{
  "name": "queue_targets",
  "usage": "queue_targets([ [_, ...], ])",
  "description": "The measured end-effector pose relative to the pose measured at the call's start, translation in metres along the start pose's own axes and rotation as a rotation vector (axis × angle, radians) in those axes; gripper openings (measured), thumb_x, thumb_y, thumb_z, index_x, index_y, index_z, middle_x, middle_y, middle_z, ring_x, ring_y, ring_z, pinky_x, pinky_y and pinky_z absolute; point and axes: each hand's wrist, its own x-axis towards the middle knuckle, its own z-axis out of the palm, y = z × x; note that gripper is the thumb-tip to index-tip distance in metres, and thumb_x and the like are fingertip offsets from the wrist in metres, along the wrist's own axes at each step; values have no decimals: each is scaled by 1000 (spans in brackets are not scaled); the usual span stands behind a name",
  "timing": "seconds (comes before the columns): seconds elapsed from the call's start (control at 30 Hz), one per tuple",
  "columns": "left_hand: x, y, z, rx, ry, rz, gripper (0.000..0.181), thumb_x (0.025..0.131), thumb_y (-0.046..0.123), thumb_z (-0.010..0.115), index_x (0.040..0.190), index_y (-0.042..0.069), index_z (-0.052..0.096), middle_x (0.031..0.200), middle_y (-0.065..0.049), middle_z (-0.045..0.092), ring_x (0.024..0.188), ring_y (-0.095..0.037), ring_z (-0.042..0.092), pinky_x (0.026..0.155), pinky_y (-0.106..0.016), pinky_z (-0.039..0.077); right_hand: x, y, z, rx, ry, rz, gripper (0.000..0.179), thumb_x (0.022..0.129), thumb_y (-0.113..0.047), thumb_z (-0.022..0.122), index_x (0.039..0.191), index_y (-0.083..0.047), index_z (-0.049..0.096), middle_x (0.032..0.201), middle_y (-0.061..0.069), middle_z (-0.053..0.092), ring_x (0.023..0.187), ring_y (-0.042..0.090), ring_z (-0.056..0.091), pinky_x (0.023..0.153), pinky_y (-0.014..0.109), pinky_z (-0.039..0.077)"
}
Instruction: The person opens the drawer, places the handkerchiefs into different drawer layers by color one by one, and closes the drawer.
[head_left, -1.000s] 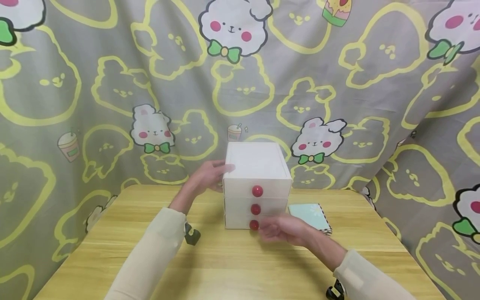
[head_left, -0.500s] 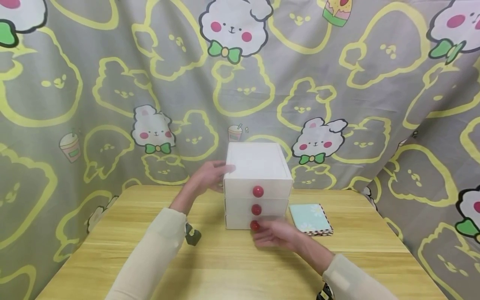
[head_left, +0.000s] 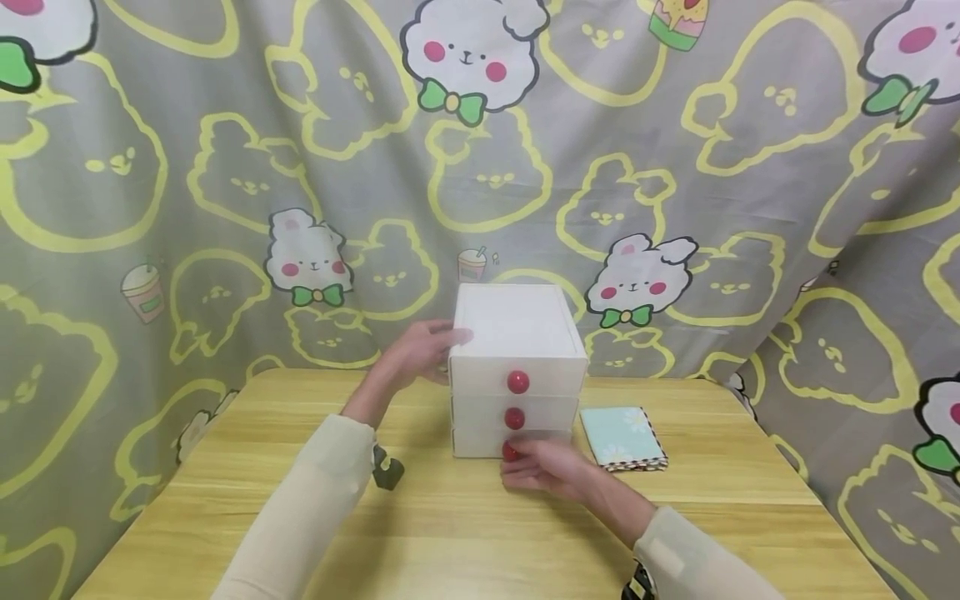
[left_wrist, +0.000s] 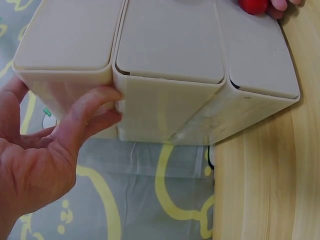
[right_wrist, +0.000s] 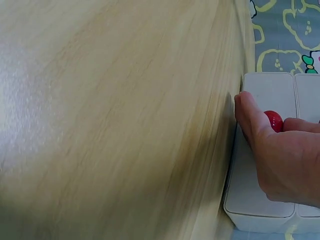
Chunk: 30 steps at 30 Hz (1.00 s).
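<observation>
We are viewing a white cabinet, which is standing upright on the desk, towards its far edge. Three drawers are sitting one above another, their fronts lying flush or nearly so. Each front is carrying one red knob: the top knob, the middle knob and the bottom knob. At the lowest drawer, the right hand is pinching the bottom knob between its thumb and fingers. The left hand is bracing the cabinet's left side; its digits are loosely extended, with fingertips touching the side wall and one digit lying over the top edge. To the cabinet's right, we are noting a folded cloth, light blue with white flowers and a checked edge, lying flat on the desk. Pale sleeves are covering both forearms. Behind the desk, a grey curtain with cartoon prints is hanging.
</observation>
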Motion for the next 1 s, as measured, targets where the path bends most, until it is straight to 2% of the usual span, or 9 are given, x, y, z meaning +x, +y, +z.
queue_targets([
  [0.33, -2, 1, 1, 3, -3, 0, 81, 93, 47, 71, 157, 12, 37, 145, -21, 57, 135, -41, 54, 84, -47, 64, 2, 3, -2, 2, -3, -14, 42, 101, -13, 58, 128, 18, 47, 117, 36, 62, 109, 43, 68, 99, 50, 58],
  [1.0, 0, -1, 1, -2, -12, 8, 82, 93, 48, 70, 158, 12, 36, 146, -20, 57, 136, -40, 53, 87, -49, 63, 2, 1, 0, 9, 14, -4, 41, 100, -9, 58, 128, 18, 46, 112, 31, 63, 105, 40, 69, 98, 51, 59],
])
